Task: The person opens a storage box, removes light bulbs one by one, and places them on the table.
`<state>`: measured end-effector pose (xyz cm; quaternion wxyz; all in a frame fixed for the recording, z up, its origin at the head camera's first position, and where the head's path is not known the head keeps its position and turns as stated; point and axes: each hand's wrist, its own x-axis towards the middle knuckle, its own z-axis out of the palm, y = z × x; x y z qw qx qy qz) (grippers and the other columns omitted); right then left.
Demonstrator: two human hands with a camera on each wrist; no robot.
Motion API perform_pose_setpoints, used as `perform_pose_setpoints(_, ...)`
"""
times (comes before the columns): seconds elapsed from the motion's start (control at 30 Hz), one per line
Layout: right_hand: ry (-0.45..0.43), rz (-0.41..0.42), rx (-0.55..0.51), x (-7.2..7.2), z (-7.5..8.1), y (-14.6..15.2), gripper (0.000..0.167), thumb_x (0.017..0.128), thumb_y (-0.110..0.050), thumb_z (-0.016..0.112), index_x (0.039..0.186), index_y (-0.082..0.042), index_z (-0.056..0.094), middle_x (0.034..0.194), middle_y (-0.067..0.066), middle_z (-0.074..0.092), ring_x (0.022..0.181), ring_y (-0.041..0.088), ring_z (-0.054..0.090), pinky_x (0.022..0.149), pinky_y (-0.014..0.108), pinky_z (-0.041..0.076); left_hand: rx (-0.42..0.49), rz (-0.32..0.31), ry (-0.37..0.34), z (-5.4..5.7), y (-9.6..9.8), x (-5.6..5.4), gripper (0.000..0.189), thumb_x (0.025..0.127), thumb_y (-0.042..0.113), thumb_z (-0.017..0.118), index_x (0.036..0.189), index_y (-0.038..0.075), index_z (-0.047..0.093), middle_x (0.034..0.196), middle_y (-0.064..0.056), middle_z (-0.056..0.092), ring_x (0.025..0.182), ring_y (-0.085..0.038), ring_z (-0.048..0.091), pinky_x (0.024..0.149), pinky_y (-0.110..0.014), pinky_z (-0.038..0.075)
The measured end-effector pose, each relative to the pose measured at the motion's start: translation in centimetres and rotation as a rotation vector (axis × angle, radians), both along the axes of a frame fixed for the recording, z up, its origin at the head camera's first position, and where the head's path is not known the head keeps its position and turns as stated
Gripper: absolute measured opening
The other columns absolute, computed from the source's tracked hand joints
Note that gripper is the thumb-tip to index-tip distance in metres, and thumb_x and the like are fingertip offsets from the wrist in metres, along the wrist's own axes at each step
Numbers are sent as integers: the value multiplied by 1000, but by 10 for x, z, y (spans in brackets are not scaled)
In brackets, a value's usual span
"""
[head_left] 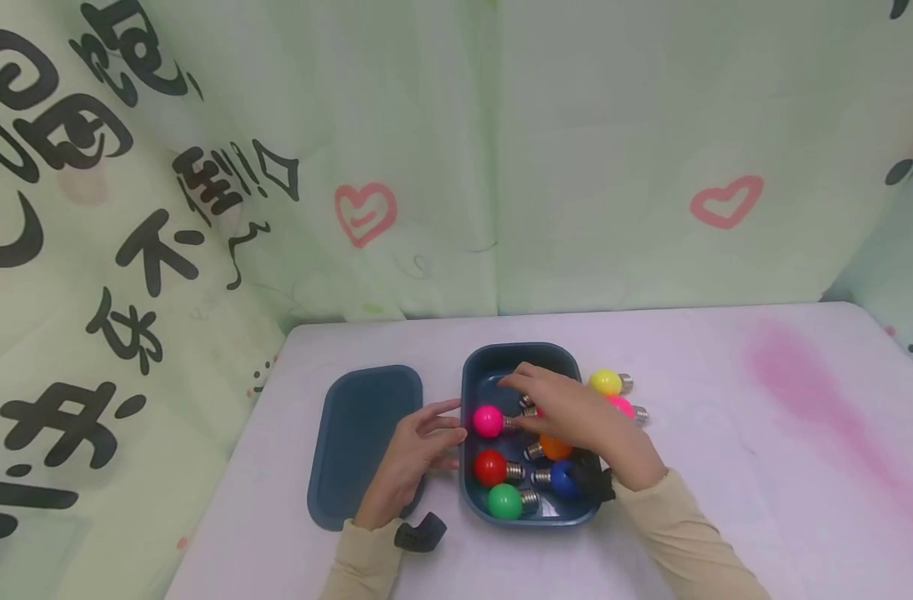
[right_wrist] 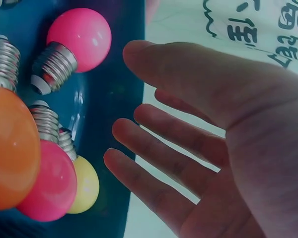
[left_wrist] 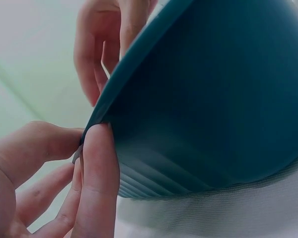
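Note:
A dark blue plastic box (head_left: 527, 518) stands on the table with several coloured bulbs in it. At its left rim, my left hand (head_left: 418, 450) pinches the edge, as the left wrist view shows up close. Over the box's far right part hovers my right hand (head_left: 564, 408), its fingers extended and holding nothing in the right wrist view. Near those fingers lie a pink bulb (right_wrist: 84, 39), an orange bulb (right_wrist: 12, 148), a second pink bulb (right_wrist: 52, 181) and a yellow bulb (right_wrist: 87, 186). Closer to me are red (head_left: 489, 467), green (head_left: 505, 501) and blue bulbs (head_left: 564, 478).
A flat dark blue lid (head_left: 366, 442) lies left of the box. Against the box's right side, another yellow bulb (head_left: 604, 382) and another pink bulb (head_left: 621, 406) rest on the white-covered table (head_left: 726, 467). A printed curtain (head_left: 576, 150) hangs behind.

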<state>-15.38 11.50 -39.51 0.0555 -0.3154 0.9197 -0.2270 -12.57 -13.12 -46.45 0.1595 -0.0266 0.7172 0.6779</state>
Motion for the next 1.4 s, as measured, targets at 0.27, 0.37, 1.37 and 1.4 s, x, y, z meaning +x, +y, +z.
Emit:
perform_pose_setpoints(0.27, 7, 30, 69, -8, -6, -13, 47, 86, -21, 78, 128, -5, 64, 113, 10, 65, 100, 21, 65, 88, 37, 58, 1, 0, 10, -1, -2, 0, 52, 90, 22, 74, 138, 13, 58, 115, -13, 68, 94, -19, 68, 72, -33, 61)
perform_pose_setpoints(0.37, 17, 48, 85, -9, -7, -17, 47, 86, -21, 78, 127, -5, 64, 114, 10, 65, 104, 22, 65, 89, 37, 58, 4, -1, 12, -1, -3, 0, 52, 89, 21, 74, 138, 13, 58, 115, -13, 68, 93, -18, 68, 72, -33, 61)
perform_pose_setpoints(1.37, -68, 83, 96, -14, -19, -34, 37, 87, -15, 76, 123, -10, 68, 118, 9, 70, 114, 28, 64, 95, 42, 55, 13, -5, 5, -1, 0, 0, 51, 90, 21, 74, 138, 13, 58, 115, -13, 68, 93, -18, 68, 72, -32, 61)
perform_pose_setpoints(1.4, -72, 81, 97, -14, -19, -34, 37, 87, -15, 76, 123, -10, 68, 117, 8, 70, 113, 28, 64, 95, 42, 55, 14, -4, 3, -1, 0, -1, 51, 90, 20, 74, 138, 13, 58, 116, -13, 68, 93, -18, 68, 72, -32, 61)
